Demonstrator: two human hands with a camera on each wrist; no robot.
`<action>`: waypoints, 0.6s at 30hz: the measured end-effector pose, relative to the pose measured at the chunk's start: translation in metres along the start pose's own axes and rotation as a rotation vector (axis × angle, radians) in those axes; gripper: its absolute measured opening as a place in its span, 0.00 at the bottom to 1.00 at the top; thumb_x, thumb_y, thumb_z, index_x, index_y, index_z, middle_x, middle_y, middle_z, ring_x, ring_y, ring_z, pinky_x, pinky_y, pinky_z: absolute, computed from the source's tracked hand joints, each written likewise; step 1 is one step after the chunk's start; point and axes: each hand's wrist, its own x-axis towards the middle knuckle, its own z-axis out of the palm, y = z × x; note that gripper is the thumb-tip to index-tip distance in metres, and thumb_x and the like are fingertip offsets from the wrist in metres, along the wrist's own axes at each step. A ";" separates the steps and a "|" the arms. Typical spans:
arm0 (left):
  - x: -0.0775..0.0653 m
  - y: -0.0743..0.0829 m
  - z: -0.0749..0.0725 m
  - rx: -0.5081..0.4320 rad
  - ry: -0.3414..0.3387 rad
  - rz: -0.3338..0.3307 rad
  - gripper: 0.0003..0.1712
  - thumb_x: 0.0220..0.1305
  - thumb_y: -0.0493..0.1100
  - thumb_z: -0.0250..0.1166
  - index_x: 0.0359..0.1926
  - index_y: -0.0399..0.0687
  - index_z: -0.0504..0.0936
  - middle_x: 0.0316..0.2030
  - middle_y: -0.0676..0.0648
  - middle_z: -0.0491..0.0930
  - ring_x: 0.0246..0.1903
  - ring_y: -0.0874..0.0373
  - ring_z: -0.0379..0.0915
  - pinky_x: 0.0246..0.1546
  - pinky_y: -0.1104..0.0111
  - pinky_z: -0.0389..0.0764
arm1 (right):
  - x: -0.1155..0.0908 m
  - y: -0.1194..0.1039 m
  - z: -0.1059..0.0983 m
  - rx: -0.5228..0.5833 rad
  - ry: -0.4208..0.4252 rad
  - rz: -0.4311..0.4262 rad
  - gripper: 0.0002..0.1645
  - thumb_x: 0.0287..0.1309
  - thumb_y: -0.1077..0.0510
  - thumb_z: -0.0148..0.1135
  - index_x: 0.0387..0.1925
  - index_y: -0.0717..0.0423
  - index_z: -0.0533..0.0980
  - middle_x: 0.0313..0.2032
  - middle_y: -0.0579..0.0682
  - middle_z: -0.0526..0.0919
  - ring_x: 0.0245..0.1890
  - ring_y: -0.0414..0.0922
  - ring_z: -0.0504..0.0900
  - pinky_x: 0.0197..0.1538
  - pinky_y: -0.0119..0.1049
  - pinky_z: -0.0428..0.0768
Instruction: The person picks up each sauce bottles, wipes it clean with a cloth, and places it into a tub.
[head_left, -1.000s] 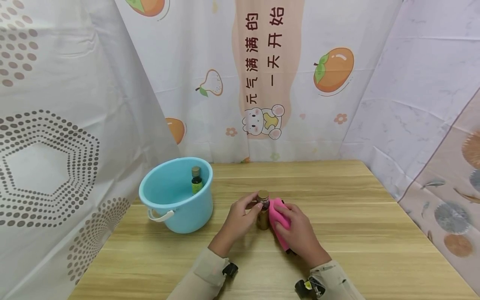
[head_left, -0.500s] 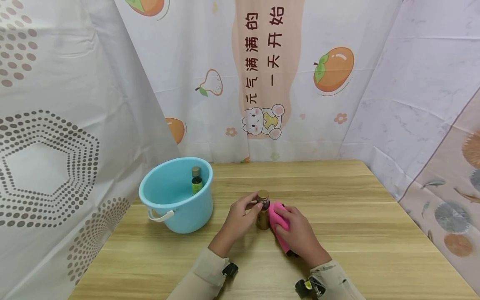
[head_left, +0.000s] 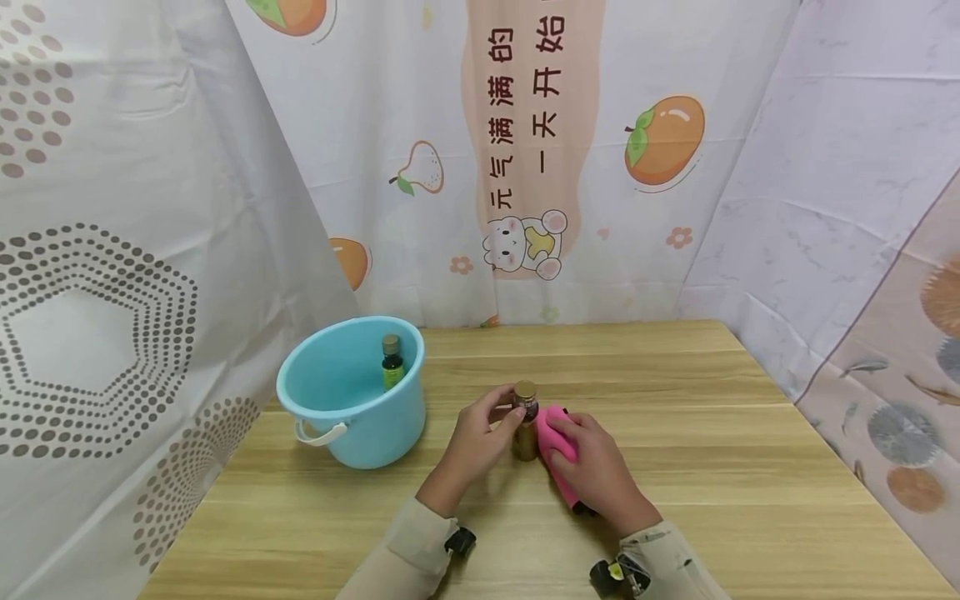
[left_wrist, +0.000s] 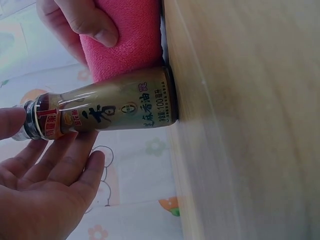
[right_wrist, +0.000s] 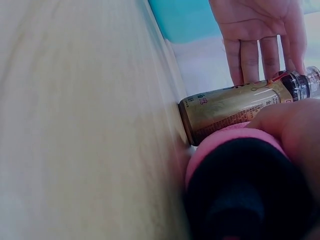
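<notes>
A small sesame oil bottle (head_left: 527, 442) with a gold cap stands upright on the wooden table. My left hand (head_left: 476, 437) pinches its neck between thumb and fingers; the left wrist view shows the gold label (left_wrist: 117, 105) facing that camera. Against the bottle's right side lies a pink towel (head_left: 553, 429), bundled lengthwise, with black at its ends. Gripping this bundle from the right is my right hand (head_left: 600, 475), its thumb on the near side. The right wrist view is partly filled by the towel's dark end (right_wrist: 245, 185), which hides much of the grip.
To the left stands a light blue bucket (head_left: 382, 429) with a white handle (head_left: 322, 433). Inside it, a dark bottle (head_left: 392, 367) with a green-yellow label leans by the right wall. Printed curtains (head_left: 420, 242) rise behind and beside the table (head_left: 675, 400).
The towel's far end has bunched up and shifted slightly toward me along the bottle, with the right hand moving a little. The left hand and bottle stay in place.
</notes>
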 end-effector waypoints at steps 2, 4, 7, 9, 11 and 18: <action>0.000 0.000 0.000 0.000 0.001 -0.007 0.28 0.76 0.55 0.61 0.71 0.53 0.73 0.62 0.48 0.81 0.60 0.52 0.80 0.61 0.58 0.82 | 0.000 0.000 0.000 -0.001 0.016 -0.012 0.28 0.57 0.58 0.75 0.61 0.53 0.83 0.56 0.57 0.82 0.48 0.50 0.83 0.49 0.46 0.84; 0.000 0.000 0.000 0.000 0.000 -0.011 0.28 0.76 0.55 0.61 0.71 0.52 0.73 0.62 0.48 0.81 0.60 0.52 0.80 0.61 0.56 0.82 | 0.000 0.000 0.000 -0.004 0.034 -0.026 0.28 0.56 0.58 0.76 0.60 0.53 0.83 0.56 0.57 0.82 0.48 0.50 0.83 0.49 0.45 0.84; -0.001 0.000 -0.001 -0.007 -0.001 -0.007 0.28 0.76 0.55 0.61 0.71 0.52 0.74 0.61 0.48 0.81 0.60 0.51 0.80 0.61 0.55 0.82 | -0.001 -0.001 0.000 -0.003 0.069 -0.051 0.28 0.56 0.58 0.76 0.59 0.52 0.84 0.55 0.57 0.83 0.48 0.49 0.84 0.47 0.44 0.85; 0.000 0.000 0.000 -0.016 -0.004 0.002 0.28 0.76 0.54 0.62 0.71 0.52 0.74 0.61 0.48 0.81 0.61 0.51 0.80 0.61 0.56 0.82 | -0.001 -0.002 -0.001 0.001 0.094 -0.073 0.27 0.56 0.59 0.76 0.59 0.52 0.84 0.55 0.56 0.83 0.48 0.49 0.84 0.46 0.44 0.86; 0.000 0.000 0.000 -0.027 -0.006 0.013 0.27 0.76 0.52 0.62 0.70 0.52 0.74 0.61 0.49 0.81 0.61 0.53 0.80 0.61 0.59 0.82 | -0.001 -0.003 -0.001 0.005 0.118 -0.095 0.27 0.56 0.59 0.76 0.59 0.51 0.84 0.56 0.55 0.83 0.49 0.49 0.84 0.46 0.43 0.86; 0.001 -0.001 -0.001 -0.052 -0.008 0.036 0.25 0.76 0.48 0.62 0.69 0.49 0.76 0.62 0.48 0.80 0.62 0.51 0.79 0.59 0.62 0.83 | -0.001 -0.004 -0.003 0.067 0.201 -0.170 0.27 0.56 0.61 0.74 0.59 0.50 0.84 0.56 0.53 0.81 0.52 0.48 0.84 0.47 0.44 0.88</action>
